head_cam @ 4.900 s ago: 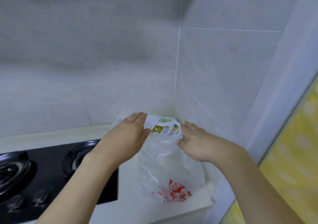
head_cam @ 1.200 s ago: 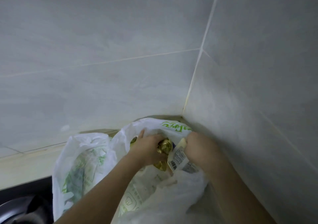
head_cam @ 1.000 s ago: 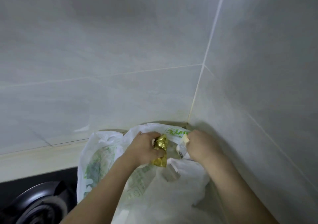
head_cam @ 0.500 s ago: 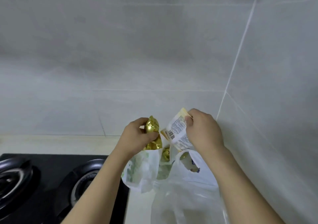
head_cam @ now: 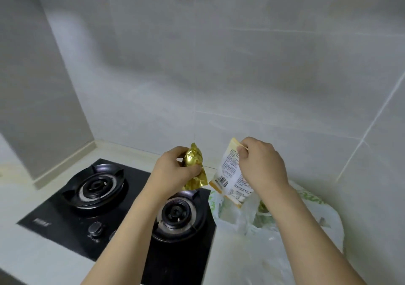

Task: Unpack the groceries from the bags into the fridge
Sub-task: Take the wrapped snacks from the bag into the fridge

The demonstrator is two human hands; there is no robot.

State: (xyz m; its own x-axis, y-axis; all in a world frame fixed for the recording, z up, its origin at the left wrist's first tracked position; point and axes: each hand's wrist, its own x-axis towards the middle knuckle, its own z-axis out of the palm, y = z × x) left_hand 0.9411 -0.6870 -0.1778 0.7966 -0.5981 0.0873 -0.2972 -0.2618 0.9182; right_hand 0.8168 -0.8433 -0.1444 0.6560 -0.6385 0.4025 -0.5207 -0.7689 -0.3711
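Observation:
My left hand (head_cam: 173,173) grips a crinkled gold foil packet (head_cam: 194,162), lifted above the stove's right burner. My right hand (head_cam: 260,164) pinches the top corner of a white and yellow packet (head_cam: 229,173) with a barcode on its back; it hangs just above the bag's mouth. The white plastic grocery bag (head_cam: 306,225) with green print stands open on the counter at the right, below my right forearm. More packaged items show faintly inside it. No fridge is in view.
A black two-burner gas stove (head_cam: 100,199) is set into the pale counter (head_cam: 26,247) at left and centre, with knobs along its front. Grey tiled walls close the back, the left corner and the right side.
Both hands have lifted the gold packet and the white packet out of the bag. My view has swung left and back, so the stove now shows.

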